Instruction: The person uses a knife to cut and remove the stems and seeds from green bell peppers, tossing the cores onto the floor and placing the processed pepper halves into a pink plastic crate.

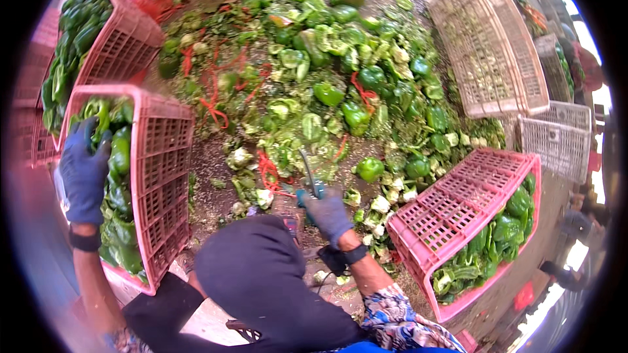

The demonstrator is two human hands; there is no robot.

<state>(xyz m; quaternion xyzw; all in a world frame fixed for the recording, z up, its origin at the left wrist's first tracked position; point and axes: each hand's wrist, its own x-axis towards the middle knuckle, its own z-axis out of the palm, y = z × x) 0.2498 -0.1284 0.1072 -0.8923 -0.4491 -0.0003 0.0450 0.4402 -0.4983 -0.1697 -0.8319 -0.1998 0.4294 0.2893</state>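
Note:
My left hand [85,167], in a blue-grey glove, reaches into the left pink crate [163,176] of green bell peppers. Its fingers and thumb curl around a green bell pepper [98,116] near the crate's far end. At the middle, my gloved right hand [329,214] is closed on the teal handle of a knife [308,168], whose narrow blade points away from me. Beyond the blade lie cut pepper pieces and a loose green pepper [370,169]. Black bands circle both wrists.
A heap of peppers and trimmings [314,46] covers the floor ahead, with red string [212,101] among it. Another pink crate of peppers [461,209] tilts at right. A pale crate [490,52] stands far right; a filled pink crate [124,39], far left. Dark cloth [252,268] lies between my arms.

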